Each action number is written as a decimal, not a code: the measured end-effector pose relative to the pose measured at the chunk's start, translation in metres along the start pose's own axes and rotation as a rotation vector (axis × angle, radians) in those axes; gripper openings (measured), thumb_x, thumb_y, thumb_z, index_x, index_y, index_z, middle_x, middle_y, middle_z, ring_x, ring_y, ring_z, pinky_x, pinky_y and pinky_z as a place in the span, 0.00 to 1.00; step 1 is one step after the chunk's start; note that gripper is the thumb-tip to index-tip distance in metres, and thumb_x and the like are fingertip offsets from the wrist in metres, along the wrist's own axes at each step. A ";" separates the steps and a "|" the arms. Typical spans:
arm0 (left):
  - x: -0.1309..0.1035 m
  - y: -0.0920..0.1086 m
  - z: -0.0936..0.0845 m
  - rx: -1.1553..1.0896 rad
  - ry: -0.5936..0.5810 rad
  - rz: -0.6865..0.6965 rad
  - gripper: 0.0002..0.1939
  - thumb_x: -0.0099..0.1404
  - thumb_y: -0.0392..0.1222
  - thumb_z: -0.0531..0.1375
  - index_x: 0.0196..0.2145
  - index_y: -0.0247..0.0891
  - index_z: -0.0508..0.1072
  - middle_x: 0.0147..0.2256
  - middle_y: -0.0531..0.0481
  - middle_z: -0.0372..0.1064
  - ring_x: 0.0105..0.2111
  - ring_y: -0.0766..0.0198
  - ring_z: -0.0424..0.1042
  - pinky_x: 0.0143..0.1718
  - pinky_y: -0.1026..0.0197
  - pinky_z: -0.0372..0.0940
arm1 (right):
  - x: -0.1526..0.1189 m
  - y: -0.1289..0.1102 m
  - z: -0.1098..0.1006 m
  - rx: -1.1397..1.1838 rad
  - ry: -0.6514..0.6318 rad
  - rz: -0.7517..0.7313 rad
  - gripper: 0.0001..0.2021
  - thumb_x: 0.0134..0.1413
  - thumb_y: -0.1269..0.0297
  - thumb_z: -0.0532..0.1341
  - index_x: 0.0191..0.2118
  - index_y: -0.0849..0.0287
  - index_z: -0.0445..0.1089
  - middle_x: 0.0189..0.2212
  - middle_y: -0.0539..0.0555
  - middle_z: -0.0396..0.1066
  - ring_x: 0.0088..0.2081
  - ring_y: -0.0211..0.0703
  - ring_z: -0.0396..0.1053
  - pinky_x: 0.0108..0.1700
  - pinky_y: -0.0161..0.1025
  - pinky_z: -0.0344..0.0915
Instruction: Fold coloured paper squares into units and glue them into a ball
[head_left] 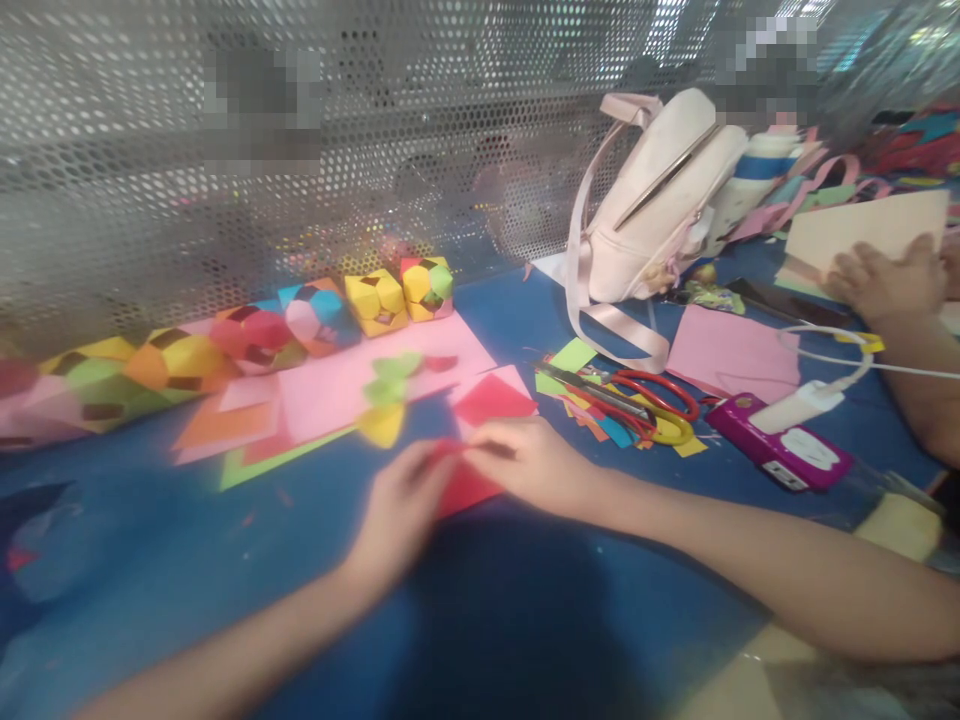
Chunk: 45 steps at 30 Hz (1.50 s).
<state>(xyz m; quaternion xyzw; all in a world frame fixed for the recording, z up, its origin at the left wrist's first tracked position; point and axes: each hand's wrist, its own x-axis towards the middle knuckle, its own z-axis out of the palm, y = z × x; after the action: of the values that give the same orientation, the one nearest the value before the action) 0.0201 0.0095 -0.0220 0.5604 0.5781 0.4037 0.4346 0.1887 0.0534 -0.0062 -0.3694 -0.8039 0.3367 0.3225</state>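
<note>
Over the blue table (225, 560), the red paper (466, 488) is pinched by the fingers of the left hand (401, 500) and the right hand (532, 460); its near edge is slanted away rightward (long axis obscured). Folded paper shapes (251, 335) are lined before a perforated panel (450, 60).

Hands: two, bare. Left hand (397, 505): outline softened by blur, finger detail indistinct. Right hand (541, 465): rounded back, somewhat clearer outline. Forearms (720, 540): slender, smooth-contoured, bare along their visible length, tapering to bare wrists (609, 494).
</note>
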 end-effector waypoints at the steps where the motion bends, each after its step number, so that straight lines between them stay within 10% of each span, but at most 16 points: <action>1: 0.000 0.000 0.000 -0.004 0.000 -0.006 0.12 0.61 0.47 0.56 0.38 0.37 0.73 0.38 0.48 0.74 0.39 0.59 0.70 0.36 0.64 0.63 | 0.000 0.000 0.000 0.002 0.004 0.002 0.06 0.54 0.69 0.57 0.31 0.61 0.72 0.26 0.51 0.74 0.29 0.37 0.69 0.32 0.33 0.63; 33: 0.002 -0.001 0.003 0.014 0.033 -0.004 0.08 0.57 0.42 0.59 0.33 0.37 0.73 0.32 0.51 0.73 0.33 0.62 0.70 0.35 0.65 0.63 | 0.000 0.002 0.005 0.022 -0.026 0.097 0.10 0.50 0.71 0.59 0.20 0.60 0.61 0.17 0.45 0.61 0.21 0.32 0.59 0.24 0.30 0.53; 45: 0.002 0.003 -0.001 0.053 -0.046 -0.024 0.10 0.59 0.45 0.57 0.31 0.36 0.74 0.30 0.52 0.72 0.29 0.65 0.68 0.31 0.66 0.61 | -0.001 0.009 0.008 0.052 0.029 -0.130 0.06 0.52 0.74 0.55 0.32 0.60 0.68 0.28 0.51 0.69 0.31 0.37 0.66 0.35 0.34 0.64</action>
<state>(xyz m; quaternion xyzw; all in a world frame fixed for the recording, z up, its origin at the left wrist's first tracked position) 0.0201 0.0116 -0.0186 0.5737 0.5850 0.3699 0.4379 0.1868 0.0550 -0.0180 -0.3130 -0.8123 0.3303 0.3649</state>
